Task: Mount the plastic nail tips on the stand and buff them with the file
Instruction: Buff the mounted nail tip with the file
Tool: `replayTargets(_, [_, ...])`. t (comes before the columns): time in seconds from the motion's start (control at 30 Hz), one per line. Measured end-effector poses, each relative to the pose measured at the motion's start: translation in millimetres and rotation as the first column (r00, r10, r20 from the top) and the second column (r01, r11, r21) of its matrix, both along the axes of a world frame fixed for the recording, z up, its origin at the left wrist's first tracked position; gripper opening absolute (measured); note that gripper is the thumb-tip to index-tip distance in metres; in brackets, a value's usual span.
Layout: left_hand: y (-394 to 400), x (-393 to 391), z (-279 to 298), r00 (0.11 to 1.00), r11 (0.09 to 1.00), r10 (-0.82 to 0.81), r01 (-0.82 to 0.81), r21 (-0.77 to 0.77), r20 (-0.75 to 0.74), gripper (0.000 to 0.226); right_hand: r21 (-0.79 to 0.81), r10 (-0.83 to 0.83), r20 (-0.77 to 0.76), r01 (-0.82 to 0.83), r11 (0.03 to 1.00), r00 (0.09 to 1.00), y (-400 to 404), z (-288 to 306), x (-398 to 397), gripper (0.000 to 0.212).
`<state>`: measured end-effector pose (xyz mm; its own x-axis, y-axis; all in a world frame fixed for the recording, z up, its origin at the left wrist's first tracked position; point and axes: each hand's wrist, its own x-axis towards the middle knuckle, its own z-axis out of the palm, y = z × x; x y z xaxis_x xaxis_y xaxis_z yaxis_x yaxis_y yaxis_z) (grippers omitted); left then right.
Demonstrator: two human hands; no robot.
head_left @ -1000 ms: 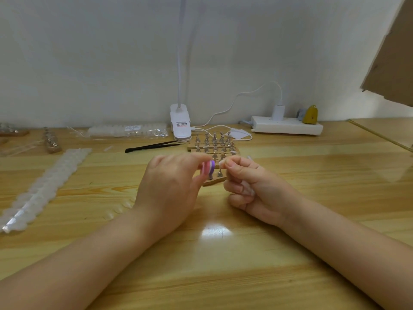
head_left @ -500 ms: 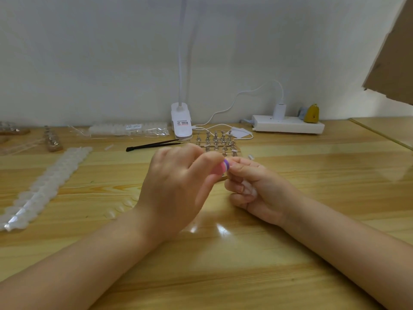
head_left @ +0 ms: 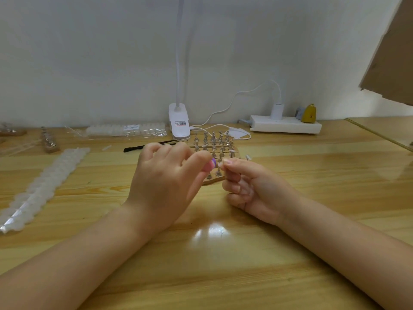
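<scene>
At centre of bench (head_left: 223, 265): left hand (head_left: 165, 186) curled round pink and purple file (head_left: 210, 165), pinched at fingertips. At 3 o'clock of it, just beside: right hand (head_left: 252, 191), thumb and forefinger pinching small pale nail tip (head_left: 220, 163), other fingers curled. Behind both, toward 12 o'clock: wooden stand (head_left: 214, 146) with rows of metal pegs, near edge hidden by hands. At 9 o'clock, well apart: strip of white nail tips (head_left: 44, 186). Near wall at 12 o'clock: white clip lamp (head_left: 178, 124); toward 1 o'clock, power strip (head_left: 286, 127).
</scene>
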<state>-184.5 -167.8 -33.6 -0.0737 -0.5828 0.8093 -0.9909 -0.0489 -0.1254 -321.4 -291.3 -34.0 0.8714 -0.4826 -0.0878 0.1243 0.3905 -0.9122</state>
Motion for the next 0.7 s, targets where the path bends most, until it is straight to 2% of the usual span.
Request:
replayTargets(0.1, [-2.5,-12.7,4.6,0.993,0.993,-0.116,0.116,-0.018,-0.029,0.013,-0.026,0.018,-0.004,-0.018,0.999,1.0,-0.1,-0.6,-1.0,0.011])
replayTargets(0.23, [0.1,-3.3,-1.1,0.995,0.997,-0.053,0.058,0.059,-0.087,0.02,-0.009,0.017,0.004,-0.017,1.0,1.0,-1.2,-0.7,-1.3,0.004])
replayTargets(0.3, [-0.4,-0.9,-0.9,0.992,0.998,-0.054,0.057,0.024,-0.118,0.019,-0.004,0.015,0.014,-0.015,1.0,1.0,-1.7,-1.5,-0.8,0.006])
replayTargets(0.37, [-2.6,-6.4,1.9,0.981,0.991,-0.129,0.124,-0.045,-0.142,0.023,-0.009,0.021,0.027,-0.021,1.0,0.999,-1.6,-2.3,-0.2,0.004])
replayTargets(0.43, [-3.7,-11.7,1.3,0.974,0.983,-0.18,0.176,-0.042,-0.136,0.021,-0.016,0.025,0.03,-0.025,1.0,0.999,-2.0,-2.9,0.0,0.008])
replayTargets(0.57, [-2.0,-6.1,-5.2,0.987,0.994,-0.079,0.089,0.065,-0.141,0.023,-0.002,0.015,0.046,-0.015,1.0,0.999,-3.2,-2.9,-0.3,0.004])
replayTargets(0.7, [-4.5,-8.7,-0.8,0.946,0.982,-0.191,0.185,-0.048,-0.263,0.024,-0.02,0.032,0.058,-0.031,0.999,0.998,-2.0,-4.5,-0.8,0.003])
